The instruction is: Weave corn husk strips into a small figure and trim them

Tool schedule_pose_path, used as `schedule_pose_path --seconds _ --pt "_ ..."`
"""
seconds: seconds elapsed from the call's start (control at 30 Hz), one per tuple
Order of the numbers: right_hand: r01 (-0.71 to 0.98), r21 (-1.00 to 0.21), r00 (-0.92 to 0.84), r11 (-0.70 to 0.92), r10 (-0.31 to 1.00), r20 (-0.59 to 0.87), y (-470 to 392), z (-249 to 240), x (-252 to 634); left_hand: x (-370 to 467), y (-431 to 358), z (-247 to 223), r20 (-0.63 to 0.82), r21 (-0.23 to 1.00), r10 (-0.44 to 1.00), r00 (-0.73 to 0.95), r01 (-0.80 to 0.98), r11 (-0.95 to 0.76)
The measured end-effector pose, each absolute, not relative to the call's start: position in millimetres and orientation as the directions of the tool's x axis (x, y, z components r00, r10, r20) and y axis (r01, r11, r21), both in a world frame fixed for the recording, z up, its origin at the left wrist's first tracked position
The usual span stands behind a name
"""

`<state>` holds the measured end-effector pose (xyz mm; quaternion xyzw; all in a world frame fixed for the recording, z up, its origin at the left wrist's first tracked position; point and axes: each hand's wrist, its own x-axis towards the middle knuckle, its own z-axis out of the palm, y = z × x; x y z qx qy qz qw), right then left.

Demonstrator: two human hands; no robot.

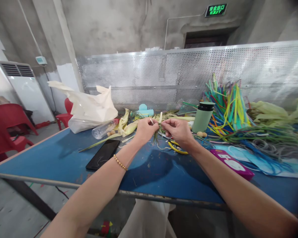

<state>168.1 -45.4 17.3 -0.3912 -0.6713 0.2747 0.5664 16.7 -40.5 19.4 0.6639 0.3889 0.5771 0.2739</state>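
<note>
Just above the middle of the blue table [72, 157], my left hand [147, 130] and my right hand [177, 130] nearly meet over a small bundle of green and pale husk strips [160, 123]. Fingers of both hands are pinched on this bundle, one hand on each side. A pale tip of it points upward between them; its lower strands hang below the fingertips. Yellow-handled pliers [177, 148] lie beneath my right hand. Corn husks [129, 127] lie to the left of my left hand, and a black phone [103, 154] rests nearer the front edge.
A cream plastic bag [91, 107] and a clear bottle [104, 129] are at the left. To the right stand a green tumbler [203, 117] and colourful strips [234, 109], with a magenta box [232, 164], blue masks [258, 158] and cords nearby. A perforated metal panel [144, 76] runs behind.
</note>
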Motion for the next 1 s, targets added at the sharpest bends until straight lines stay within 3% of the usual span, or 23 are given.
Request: schedule_pose_path --seconds 0.53,1.0 --pt "0.264 -0.775 -0.013 0.574 0.806 0.592 -44.7 18.2 167.4 18.7 -37.5 18.6 0.479 0.874 0.877 0.019 0.079 -0.479" --pt "0.239 -0.758 -0.038 0.607 0.786 0.617 -41.4 14.8 169.8 18.8 -45.4 23.2 0.392 0.910 0.910 0.139 -0.203 -0.361"
